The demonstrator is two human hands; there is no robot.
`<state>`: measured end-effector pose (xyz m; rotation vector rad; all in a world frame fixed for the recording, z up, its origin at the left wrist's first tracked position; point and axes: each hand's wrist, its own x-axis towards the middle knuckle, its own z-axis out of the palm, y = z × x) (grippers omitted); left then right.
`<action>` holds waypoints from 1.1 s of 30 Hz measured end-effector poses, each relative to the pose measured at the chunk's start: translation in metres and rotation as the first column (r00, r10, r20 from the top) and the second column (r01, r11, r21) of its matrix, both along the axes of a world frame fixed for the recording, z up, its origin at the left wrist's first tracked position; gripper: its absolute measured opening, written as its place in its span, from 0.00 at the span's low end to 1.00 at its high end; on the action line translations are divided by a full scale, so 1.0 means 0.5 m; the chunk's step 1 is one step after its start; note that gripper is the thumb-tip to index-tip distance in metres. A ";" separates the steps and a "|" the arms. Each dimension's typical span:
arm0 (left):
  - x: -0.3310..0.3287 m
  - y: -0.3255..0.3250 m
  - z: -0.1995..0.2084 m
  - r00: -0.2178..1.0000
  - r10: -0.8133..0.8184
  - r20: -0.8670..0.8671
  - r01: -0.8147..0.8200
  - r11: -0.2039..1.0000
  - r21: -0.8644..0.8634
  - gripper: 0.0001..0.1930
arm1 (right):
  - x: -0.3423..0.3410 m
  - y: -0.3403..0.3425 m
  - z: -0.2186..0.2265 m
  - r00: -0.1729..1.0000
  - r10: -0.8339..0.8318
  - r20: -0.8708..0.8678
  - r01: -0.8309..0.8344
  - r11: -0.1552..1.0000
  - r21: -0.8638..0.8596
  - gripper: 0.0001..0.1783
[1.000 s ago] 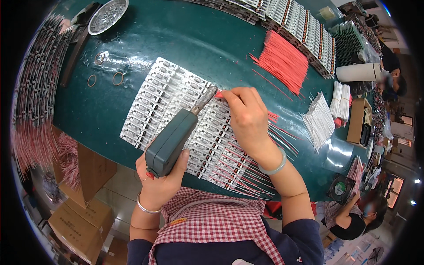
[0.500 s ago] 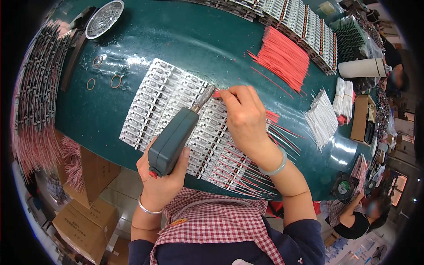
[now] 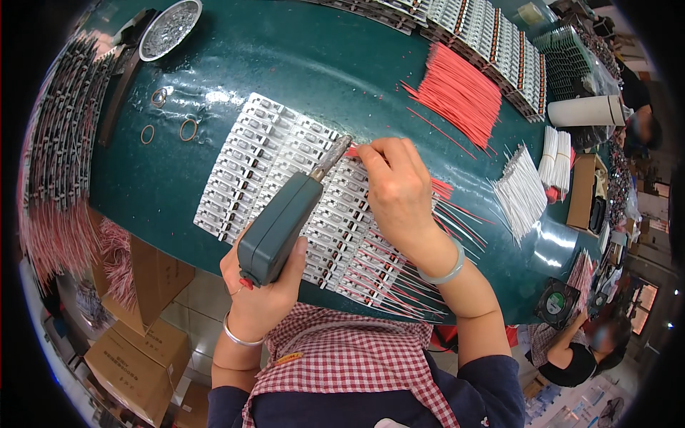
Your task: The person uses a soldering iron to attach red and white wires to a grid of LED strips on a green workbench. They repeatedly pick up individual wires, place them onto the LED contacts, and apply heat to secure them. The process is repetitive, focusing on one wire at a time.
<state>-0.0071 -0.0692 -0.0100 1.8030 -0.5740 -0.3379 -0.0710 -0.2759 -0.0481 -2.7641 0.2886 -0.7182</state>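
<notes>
My left hand (image 3: 265, 303) is wrapped round a dark green soldering gun (image 3: 280, 227). Its metal barrel points up and right, and the tip rests by the far edge of a panel of small white boards (image 3: 267, 157) lying on the table. Close beside that tip, my right hand (image 3: 397, 189) is closed in a pinch on red wire (image 3: 352, 152); most of the wire is hidden behind the fingers. Red and white wires (image 3: 407, 282) stick out to the right from the panel's near right side, below my right wrist.
Loose red wires (image 3: 460, 96) and white wires (image 3: 519, 189) lie to the right. Stacked board panels (image 3: 492, 43) stand at the back, wired ones (image 3: 61, 143) at far left. A metal bowl (image 3: 169, 32) and rubber bands (image 3: 188, 130) are left. A co-worker (image 3: 571, 349) sits far right.
Almost nothing differs. My right hand has shifted very slightly to the right; both grips are the same.
</notes>
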 end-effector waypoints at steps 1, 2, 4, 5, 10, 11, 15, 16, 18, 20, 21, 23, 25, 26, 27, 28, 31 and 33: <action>0.000 0.000 -0.001 1.000 0.000 -0.018 0.000 1.000 -0.002 0.10 | 0.000 0.000 0.000 1.000 -0.001 -0.002 0.001 1.000 -0.001 0.16; -0.001 0.000 0.000 1.000 0.007 -0.011 -0.007 1.000 -0.004 0.10 | 0.000 0.001 0.000 1.000 -0.002 -0.003 0.002 1.000 -0.003 0.16; -0.003 -0.001 0.003 1.000 0.018 0.001 -0.018 1.000 -0.008 0.10 | 0.001 0.001 0.000 1.000 -0.004 -0.005 0.004 1.000 -0.004 0.16; -0.004 0.001 0.001 1.000 0.024 0.008 -0.024 1.000 -0.016 0.10 | 0.000 0.001 -0.002 1.000 -0.005 -0.005 0.005 1.000 -0.004 0.16; -0.012 0.016 0.005 0.994 0.068 -0.082 -0.067 0.998 0.009 0.10 | -0.002 0.000 0.002 0.999 0.016 0.047 -0.015 1.000 -0.016 0.16; -0.014 0.020 0.003 0.994 0.074 -0.081 -0.073 0.997 0.018 0.10 | -0.005 -0.001 0.003 0.998 0.021 0.063 -0.020 1.000 -0.022 0.16; -0.017 0.034 -0.002 0.992 0.088 -0.094 -0.085 0.996 0.032 0.11 | -0.016 0.006 0.000 0.996 0.048 0.071 -0.049 0.999 0.002 0.17; -0.018 0.036 -0.002 0.991 0.087 -0.102 -0.084 0.996 0.031 0.11 | -0.016 0.009 -0.004 0.996 0.049 0.069 -0.050 0.999 0.014 0.18; -0.015 0.039 -0.004 0.997 0.050 -0.053 -0.048 0.998 0.035 0.12 | -0.015 0.013 -0.009 0.997 0.050 0.065 -0.052 0.998 0.037 0.18; -0.011 0.039 -0.006 1.000 0.015 0.001 -0.015 0.999 0.029 0.13 | -0.015 0.013 -0.006 0.997 0.045 0.060 -0.047 0.998 0.028 0.17; -0.009 0.039 -0.008 1.000 0.003 0.031 -0.004 1.000 0.023 0.13 | -0.015 0.014 -0.006 0.997 0.046 0.059 -0.047 0.999 0.026 0.17; -0.008 0.038 -0.007 0.999 -0.003 0.045 0.003 1.000 0.018 0.13 | -0.014 0.014 -0.005 0.998 0.046 0.053 -0.047 0.999 0.024 0.17; -0.009 0.034 -0.002 1.000 0.006 0.014 -0.006 1.000 0.020 0.12 | -0.014 0.014 -0.005 0.998 0.045 0.043 -0.046 0.999 0.023 0.18; -0.009 0.033 -0.003 1.000 0.009 0.010 -0.009 1.000 0.016 0.12 | -0.014 0.014 -0.005 0.998 0.046 0.035 -0.046 0.999 0.024 0.18; -0.009 0.032 -0.005 1.000 0.013 0.007 -0.013 1.000 0.013 0.12 | -0.014 0.014 -0.005 0.998 0.046 0.029 -0.047 0.999 0.027 0.18; -0.009 0.031 -0.006 1.000 0.017 0.003 -0.017 1.000 0.011 0.12 | -0.014 0.014 -0.004 0.998 0.048 0.027 -0.049 0.998 0.029 0.18; -0.009 0.029 -0.003 1.000 0.000 0.008 -0.001 0.999 0.034 0.11 | -0.013 0.014 -0.002 0.999 0.049 0.020 -0.050 0.998 0.032 0.18; -0.007 0.028 -0.001 1.000 -0.014 0.026 0.013 0.999 0.044 0.11 | -0.013 0.014 0.000 0.999 0.046 0.014 -0.046 0.998 0.031 0.17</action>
